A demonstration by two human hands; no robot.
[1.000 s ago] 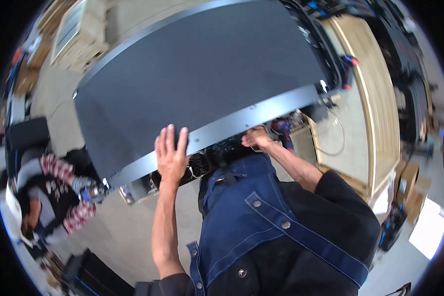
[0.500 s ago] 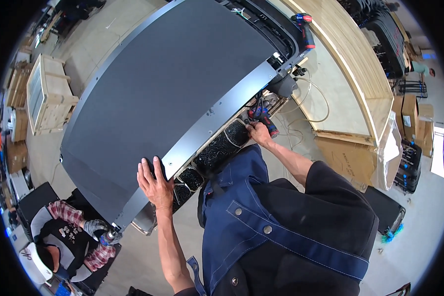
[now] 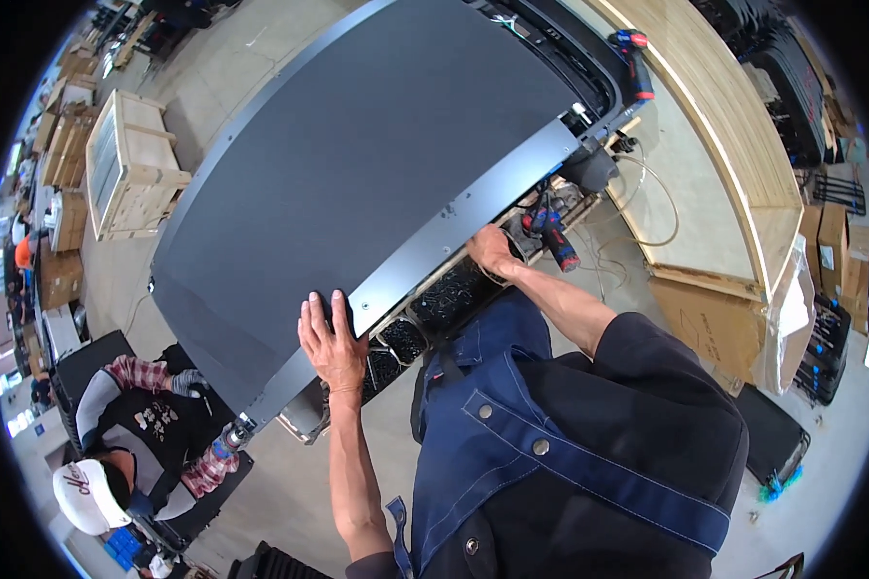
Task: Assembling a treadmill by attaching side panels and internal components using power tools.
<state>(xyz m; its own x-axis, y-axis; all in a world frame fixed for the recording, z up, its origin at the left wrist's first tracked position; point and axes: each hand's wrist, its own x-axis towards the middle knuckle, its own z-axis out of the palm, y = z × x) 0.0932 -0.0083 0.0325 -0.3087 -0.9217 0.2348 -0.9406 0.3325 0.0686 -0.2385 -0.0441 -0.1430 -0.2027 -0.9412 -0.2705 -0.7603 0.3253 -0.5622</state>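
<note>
From where I stand, dark-red lettering runs across a white cap (image 3: 89, 500), pale characters mark a black top (image 3: 167, 446), and faint printing shows on a cardboard box (image 3: 707, 330).

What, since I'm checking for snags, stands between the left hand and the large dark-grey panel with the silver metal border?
Nothing visible: the left hand lies over the silver border of the panel, reaching its dark surface. The red and blue power tool lies beside the right hand.
</note>
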